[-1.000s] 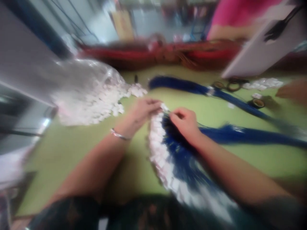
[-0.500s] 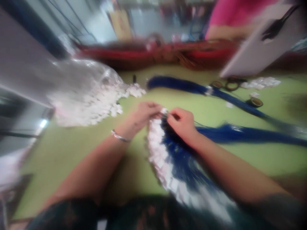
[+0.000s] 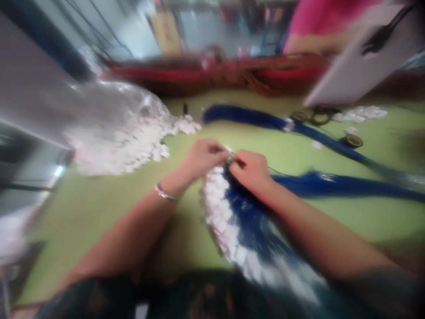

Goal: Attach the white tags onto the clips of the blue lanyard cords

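Note:
The picture is blurred. My left hand (image 3: 203,156) and my right hand (image 3: 249,170) meet at the centre of a green table (image 3: 99,208), fingers pinched together over the top of a row of small white tags (image 3: 221,217). The tags edge a fan of dark blue strands (image 3: 255,221) that runs back toward me. My left fingers pinch a white tag at the row's top; my right fingers pinch a blue strand beside it. A metal bangle sits on my left wrist.
A clear plastic bag (image 3: 113,115) spills a heap of loose white tags (image 3: 133,144) at the left. Two long blue strand bundles (image 3: 332,184) lie to the right. Scissors (image 3: 315,116), a tape roll (image 3: 352,141), more tags, red bundles (image 3: 215,75) and a person in pink (image 3: 318,22) are at the far side.
My two hands have drawn closer together at the top of the tag row, the left fingers curling in. The view has shifted slightly.

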`<state>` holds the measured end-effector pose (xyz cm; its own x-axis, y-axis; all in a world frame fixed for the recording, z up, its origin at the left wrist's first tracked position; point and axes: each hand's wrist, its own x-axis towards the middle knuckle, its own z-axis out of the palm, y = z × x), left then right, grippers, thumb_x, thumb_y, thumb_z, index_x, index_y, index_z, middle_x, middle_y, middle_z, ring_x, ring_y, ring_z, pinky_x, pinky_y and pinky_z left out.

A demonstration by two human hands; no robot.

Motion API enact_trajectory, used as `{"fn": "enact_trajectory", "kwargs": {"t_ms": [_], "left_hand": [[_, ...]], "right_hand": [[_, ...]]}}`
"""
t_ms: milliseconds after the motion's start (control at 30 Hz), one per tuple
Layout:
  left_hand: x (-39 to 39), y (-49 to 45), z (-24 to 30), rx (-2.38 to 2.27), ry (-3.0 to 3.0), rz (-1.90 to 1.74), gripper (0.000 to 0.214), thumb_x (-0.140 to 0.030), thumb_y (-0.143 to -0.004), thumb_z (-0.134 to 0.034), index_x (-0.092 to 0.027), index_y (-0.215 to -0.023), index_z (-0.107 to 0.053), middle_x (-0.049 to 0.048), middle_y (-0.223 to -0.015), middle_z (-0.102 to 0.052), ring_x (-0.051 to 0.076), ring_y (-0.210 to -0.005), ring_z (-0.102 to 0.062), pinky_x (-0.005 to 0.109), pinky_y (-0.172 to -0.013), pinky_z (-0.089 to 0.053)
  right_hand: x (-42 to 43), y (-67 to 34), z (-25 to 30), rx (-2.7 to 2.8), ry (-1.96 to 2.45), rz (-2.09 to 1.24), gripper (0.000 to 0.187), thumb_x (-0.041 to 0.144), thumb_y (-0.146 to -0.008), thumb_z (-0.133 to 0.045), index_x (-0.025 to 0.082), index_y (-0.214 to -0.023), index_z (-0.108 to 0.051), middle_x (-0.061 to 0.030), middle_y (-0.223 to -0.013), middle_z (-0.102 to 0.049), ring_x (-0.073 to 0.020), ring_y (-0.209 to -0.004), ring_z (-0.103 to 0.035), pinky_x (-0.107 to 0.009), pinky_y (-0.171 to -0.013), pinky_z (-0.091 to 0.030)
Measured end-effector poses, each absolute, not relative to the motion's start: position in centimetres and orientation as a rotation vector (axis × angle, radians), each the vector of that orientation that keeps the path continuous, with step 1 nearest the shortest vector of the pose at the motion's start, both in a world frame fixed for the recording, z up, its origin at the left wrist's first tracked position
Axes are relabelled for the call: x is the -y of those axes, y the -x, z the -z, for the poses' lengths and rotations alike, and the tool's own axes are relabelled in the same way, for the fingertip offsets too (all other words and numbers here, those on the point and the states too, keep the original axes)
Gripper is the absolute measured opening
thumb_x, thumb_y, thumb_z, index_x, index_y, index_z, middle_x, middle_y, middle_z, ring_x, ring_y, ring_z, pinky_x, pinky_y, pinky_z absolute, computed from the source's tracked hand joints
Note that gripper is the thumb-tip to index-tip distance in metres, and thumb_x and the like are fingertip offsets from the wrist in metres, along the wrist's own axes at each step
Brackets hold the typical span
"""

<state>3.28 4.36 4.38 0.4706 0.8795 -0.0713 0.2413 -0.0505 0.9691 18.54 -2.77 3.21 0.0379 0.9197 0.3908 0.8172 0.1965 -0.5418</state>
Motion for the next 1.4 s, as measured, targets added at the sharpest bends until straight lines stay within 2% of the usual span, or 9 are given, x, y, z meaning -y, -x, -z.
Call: {"fn": "enact_trajectory", "kwargs": {"t_ms": [267, 567, 700, 867, 1033, 1100, 1233, 1300, 1400], "left_hand": [[-4.4, -3.2, -4.8, -0.971, -1.475, -0.695, 0.016, -0.029, -0.073, -0.073, -0.013, -0.075, -0.068, 0.0053, -0.062, -0.067, 0.011, -0.054, -0.059, 0.025, -0.056, -0.048], [-4.6, -3.1, -3.7, -0.976, -1.674, -0.652, 0.022, -0.034, -0.070, -0.074, -0.015, -0.079, -0.071, 0.0063, -0.071, -0.070, 0.014, -0.064, -0.061, 0.025, -0.059, -0.049], [-4.5, -2.8, -4.7, -0.991, -1.787, -0.629, 0.027, -0.037, -0.071, -0.072, -0.013, -0.085, -0.071, 0.0071, -0.077, -0.070, 0.016, -0.069, -0.062, 0.027, -0.065, -0.050], [-4.0, -2.8, -7.1, -1.222, -2.145, -0.777, 0.038, -0.031, -0.073, -0.067, -0.014, -0.107, -0.069, 0.0109, -0.106, -0.068, 0.019, -0.088, -0.061, 0.033, -0.081, -0.051], [-2.3, -4.7, -10.0, -1.008, -2.447, -0.652, 0.041, -0.039, -0.078, -0.063, -0.018, -0.113, -0.068, 0.0100, -0.117, -0.064, 0.022, -0.101, -0.060, 0.036, -0.092, -0.047], [-1.0, -6.6, -10.5, -0.878, -2.521, -0.509, 0.049, -0.046, -0.079, -0.060, -0.019, -0.120, -0.064, 0.0099, -0.123, -0.062, 0.023, -0.108, -0.058, 0.037, -0.097, -0.044], [2.3, -11.6, -9.4, -0.600, -2.680, -0.189, 0.077, -0.062, -0.074, -0.060, -0.016, -0.134, -0.051, 0.0138, -0.137, -0.053, 0.029, -0.123, -0.050, 0.038, -0.105, -0.037], [4.1, -13.8, -8.3, -0.528, -2.755, 0.007, 0.091, -0.068, -0.062, -0.067, -0.011, -0.131, -0.051, 0.0193, -0.133, -0.055, 0.033, -0.121, -0.051, 0.039, -0.103, -0.038], [6.1, -15.8, -6.9, -0.753, -2.823, 0.133, 0.086, -0.062, -0.057, -0.073, -0.010, -0.123, -0.056, 0.0216, -0.119, -0.062, 0.037, -0.113, -0.056, 0.045, -0.100, -0.040]], "right_hand": [[2.8, -19.0, -3.9, 1.517, 1.590, -0.519, 0.015, 0.023, -0.076, -0.056, 0.017, -0.066, -0.066, 0.0000, -0.059, -0.062, -0.0120, -0.055, -0.052, -0.023, -0.055, -0.037], [2.5, -18.8, -3.7, 1.653, 1.640, -0.431, 0.016, 0.021, -0.077, -0.056, 0.016, -0.066, -0.067, -0.0002, -0.059, -0.062, -0.0115, -0.057, -0.051, -0.024, -0.056, -0.036], [2.3, -21.2, -6.8, 1.894, 1.647, -0.484, 0.017, 0.022, -0.078, -0.057, 0.017, -0.081, -0.073, -0.0027, -0.077, -0.070, -0.0140, -0.069, -0.058, -0.026, -0.067, -0.041], [4.3, -27.9, -10.7, 2.198, 1.929, -0.507, 0.023, 0.029, -0.077, -0.064, 0.020, -0.094, -0.075, -0.0052, -0.093, -0.072, -0.0216, -0.083, -0.063, -0.032, -0.077, -0.046], [8.6, -32.9, -8.1, 2.528, 1.994, -0.554, 0.058, 0.037, -0.068, -0.074, 0.025, -0.124, -0.064, -0.0082, -0.111, -0.067, -0.0253, -0.095, -0.062, -0.033, -0.082, -0.047], [9.9, -33.6, -6.7, 2.518, 1.992, -0.431, 0.058, 0.035, -0.072, -0.071, 0.022, -0.128, -0.060, -0.0108, -0.111, -0.065, -0.0259, -0.099, -0.060, -0.034, -0.085, -0.045], [11.3, -33.2, -5.8, 2.538, 1.996, -0.247, 0.039, 0.035, -0.076, -0.067, 0.018, -0.112, -0.066, -0.0113, -0.103, -0.067, -0.0255, -0.095, -0.060, -0.032, -0.081, -0.042], [11.6, -32.9, -6.1, 2.587, 1.996, -0.163, 0.029, 0.037, -0.078, -0.064, 0.016, -0.098, -0.070, -0.0111, -0.094, -0.067, -0.0250, -0.087, -0.061, -0.032, -0.075, -0.040], [12.2, -32.6, -6.4, 2.558, 2.007, -0.030, 0.026, 0.037, -0.080, -0.061, 0.015, -0.090, -0.068, -0.0117, -0.091, -0.066, -0.0240, -0.083, -0.059, -0.031, -0.070, -0.038]]}}
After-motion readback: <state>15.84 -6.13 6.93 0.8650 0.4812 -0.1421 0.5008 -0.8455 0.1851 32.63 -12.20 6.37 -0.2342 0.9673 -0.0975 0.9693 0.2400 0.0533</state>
